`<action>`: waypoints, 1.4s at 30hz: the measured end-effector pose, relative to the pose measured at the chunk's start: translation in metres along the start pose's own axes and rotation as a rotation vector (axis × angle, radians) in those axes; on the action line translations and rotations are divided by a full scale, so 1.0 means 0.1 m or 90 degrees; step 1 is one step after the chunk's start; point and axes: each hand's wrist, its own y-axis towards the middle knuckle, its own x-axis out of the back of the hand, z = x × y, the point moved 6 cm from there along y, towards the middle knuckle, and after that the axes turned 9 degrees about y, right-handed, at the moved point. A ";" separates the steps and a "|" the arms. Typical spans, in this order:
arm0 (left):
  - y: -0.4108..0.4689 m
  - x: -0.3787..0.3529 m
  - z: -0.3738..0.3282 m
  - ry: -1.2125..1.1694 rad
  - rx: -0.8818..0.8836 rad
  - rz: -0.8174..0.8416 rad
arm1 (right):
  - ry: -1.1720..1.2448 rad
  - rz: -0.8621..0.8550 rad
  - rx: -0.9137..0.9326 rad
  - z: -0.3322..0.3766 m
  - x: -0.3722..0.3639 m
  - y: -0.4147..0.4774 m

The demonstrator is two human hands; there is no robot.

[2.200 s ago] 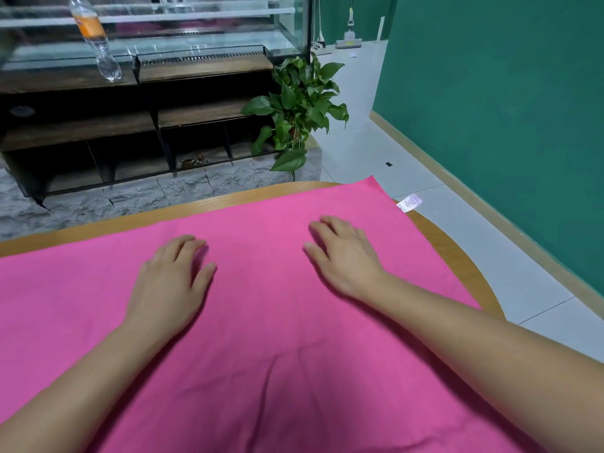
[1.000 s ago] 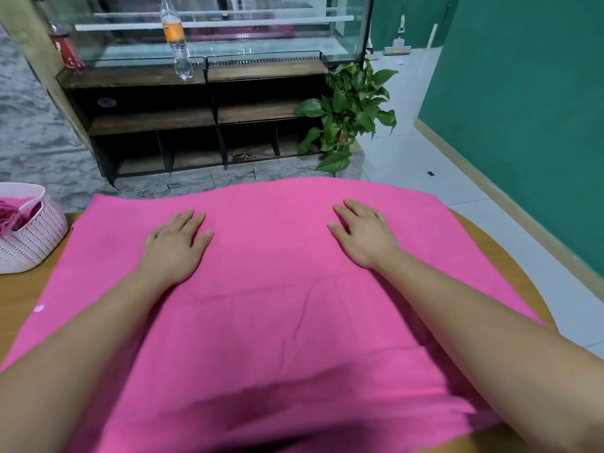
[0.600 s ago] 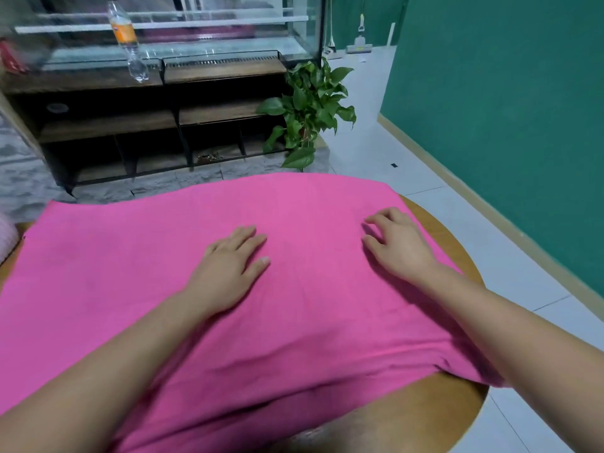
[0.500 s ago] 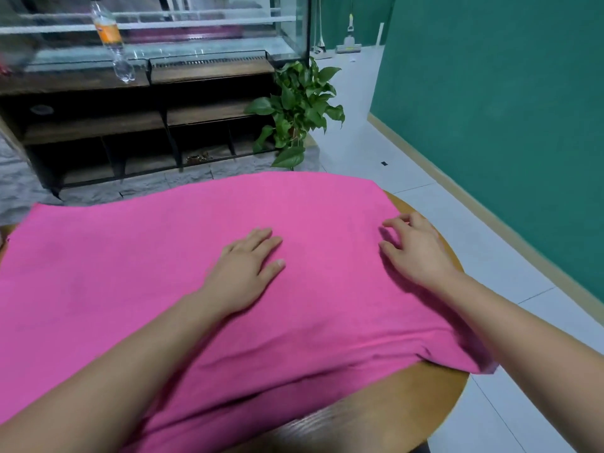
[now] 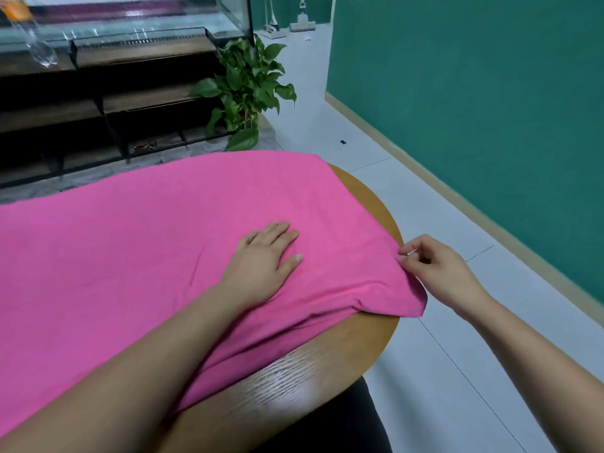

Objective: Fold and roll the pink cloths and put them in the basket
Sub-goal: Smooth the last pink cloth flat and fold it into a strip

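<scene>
- Bottle [image 5: 32, 40]: clear plastic with an orange label, at 10 o'clock in the view. It stands on the top board of the shelf unit, is cut off by the frame edge and is blurred.
- Shelf unit [image 5: 98, 103]: dark wood with open compartments, spanning 9 to 11 o'clock beyond the table. A glass tank [image 5: 130, 14] sits on top of it.
- Pink cloth [image 5: 130, 256]: spread flat on the table, from the 9 o'clock frame edge past centre. Its far edge covers the table's far rim. Its right end reaches the rim at 3 o'clock, where one corner hangs just over. A few shallow creases run near the left forearm.
- Plant [image 5: 245, 89]: green and leafy, at 12 o'clock, just beside the right end of the shelf unit and beyond the cloth.
- Left hand [image 5: 261, 259]: palm down on the cloth near centre. The fingers are straight and close together, pointing toward 1 o'clock, with the thumb spread to the side. It presses flat and grips nothing.
- Table [image 5: 294, 380]: round, wood grain. Bare surface shows at 5 o'clock and as a strip along the rim at 2 o'clock.
- Right hand [image 5: 438, 273]: at 3 o'clock, off the table rim. Thumb and forefinger pinch the cloth's right edge, and the other fingers are curled in.
- Floor [image 5: 441, 371]: pale tiles, from 1 to 5 o'clock.
- Wall [image 5: 474, 93]: green with a light skirting board, at 2 o'clock.
</scene>
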 end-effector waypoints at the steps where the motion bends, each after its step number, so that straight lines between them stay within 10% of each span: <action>1: -0.01 0.00 0.00 0.005 0.001 -0.009 | 0.033 0.005 -0.012 -0.05 0.01 -0.06; 16: -0.06 0.07 -0.03 0.017 0.012 -0.024 | 0.329 0.269 -0.093 -0.21 0.14 -0.64; 42: -0.45 0.23 -0.24 -0.063 -0.074 0.039 | 0.315 0.207 -0.064 -0.18 0.53 -0.58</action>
